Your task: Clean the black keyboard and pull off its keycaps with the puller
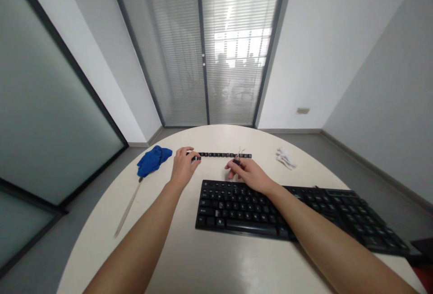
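A line of black keycaps (219, 154) runs across the far part of the table. My left hand (182, 167) is at the left end of this line, thumb and index finger closed around small black keycaps (196, 158) just in front of it. The fingers hide part of them. My right hand (250, 173) is closed around a small dark handle with thin wire loops pointing away from me, which looks like a keycap puller (236, 162). It is just in front of the line's right part. Under my right wrist lies a black keyboard (243, 208).
On the left of the round white table (176, 249) lies a blue cloth (152, 160) by a thin pale stick (128, 208). A crumpled white cloth or glove (286, 158) lies at the right. Beyond the table stand glass panels with blinds (182, 59).
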`<move>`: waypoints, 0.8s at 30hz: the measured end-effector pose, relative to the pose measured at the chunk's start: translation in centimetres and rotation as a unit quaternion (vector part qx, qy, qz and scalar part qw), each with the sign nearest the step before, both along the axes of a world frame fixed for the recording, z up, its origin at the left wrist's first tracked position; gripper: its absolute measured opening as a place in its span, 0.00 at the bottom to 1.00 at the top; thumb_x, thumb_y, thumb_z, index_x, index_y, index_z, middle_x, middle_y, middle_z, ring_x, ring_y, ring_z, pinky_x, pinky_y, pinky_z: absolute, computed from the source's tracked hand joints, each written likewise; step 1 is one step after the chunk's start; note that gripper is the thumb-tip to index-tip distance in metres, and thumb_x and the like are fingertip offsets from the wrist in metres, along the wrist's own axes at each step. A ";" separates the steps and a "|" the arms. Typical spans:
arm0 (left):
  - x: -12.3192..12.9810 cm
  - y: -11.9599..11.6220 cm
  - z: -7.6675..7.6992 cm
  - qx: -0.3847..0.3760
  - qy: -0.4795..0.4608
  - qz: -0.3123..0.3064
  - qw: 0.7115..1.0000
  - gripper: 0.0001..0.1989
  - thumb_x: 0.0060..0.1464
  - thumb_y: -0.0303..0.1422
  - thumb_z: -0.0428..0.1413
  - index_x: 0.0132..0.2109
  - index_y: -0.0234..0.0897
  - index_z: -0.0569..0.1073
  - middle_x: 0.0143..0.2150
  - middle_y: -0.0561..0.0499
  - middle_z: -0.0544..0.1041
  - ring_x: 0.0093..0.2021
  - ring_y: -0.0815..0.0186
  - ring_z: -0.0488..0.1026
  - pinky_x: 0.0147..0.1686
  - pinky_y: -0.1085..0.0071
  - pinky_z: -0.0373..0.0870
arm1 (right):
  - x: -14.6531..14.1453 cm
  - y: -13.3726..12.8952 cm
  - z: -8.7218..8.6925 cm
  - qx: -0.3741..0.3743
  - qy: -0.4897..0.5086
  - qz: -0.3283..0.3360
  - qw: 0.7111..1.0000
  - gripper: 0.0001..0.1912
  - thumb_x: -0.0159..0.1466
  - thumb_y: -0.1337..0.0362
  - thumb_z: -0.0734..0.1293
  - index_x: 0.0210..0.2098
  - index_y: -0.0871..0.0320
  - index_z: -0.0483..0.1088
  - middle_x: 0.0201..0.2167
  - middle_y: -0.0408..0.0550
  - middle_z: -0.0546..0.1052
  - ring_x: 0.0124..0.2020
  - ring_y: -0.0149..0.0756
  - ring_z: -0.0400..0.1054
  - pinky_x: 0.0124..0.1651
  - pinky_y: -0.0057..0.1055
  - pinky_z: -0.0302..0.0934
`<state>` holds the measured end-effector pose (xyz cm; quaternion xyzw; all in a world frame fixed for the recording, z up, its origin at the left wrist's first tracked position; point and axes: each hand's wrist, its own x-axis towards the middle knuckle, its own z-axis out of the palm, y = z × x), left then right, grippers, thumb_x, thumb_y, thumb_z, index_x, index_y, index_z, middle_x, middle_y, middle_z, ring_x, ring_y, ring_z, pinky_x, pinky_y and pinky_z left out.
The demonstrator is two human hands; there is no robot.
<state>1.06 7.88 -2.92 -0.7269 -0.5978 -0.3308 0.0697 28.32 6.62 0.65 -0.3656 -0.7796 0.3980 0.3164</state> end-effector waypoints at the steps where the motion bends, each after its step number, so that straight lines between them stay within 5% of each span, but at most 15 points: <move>1: 0.0 0.1 -0.1 -0.003 -0.001 0.001 1.000 0.07 0.54 0.32 0.62 0.42 0.44 0.78 0.53 0.46 0.71 0.57 0.51 0.63 0.57 0.53 0.63 | 0.0 0.0 0.0 0.002 -0.002 -0.002 1.000 0.23 0.69 0.46 0.58 0.39 0.58 0.74 0.27 0.47 0.80 0.27 0.34 0.70 0.31 0.29 0.61; 24: 0.1 0.7 -0.7 -0.017 -0.005 0.009 1.000 0.07 0.57 0.31 0.58 0.44 0.42 0.77 0.55 0.45 0.71 0.58 0.50 0.63 0.56 0.52 0.66 | 0.1 -0.1 0.1 -0.004 -0.007 -0.006 1.000 0.22 0.70 0.48 0.58 0.38 0.58 0.73 0.27 0.46 0.80 0.26 0.33 0.67 0.30 0.29 0.60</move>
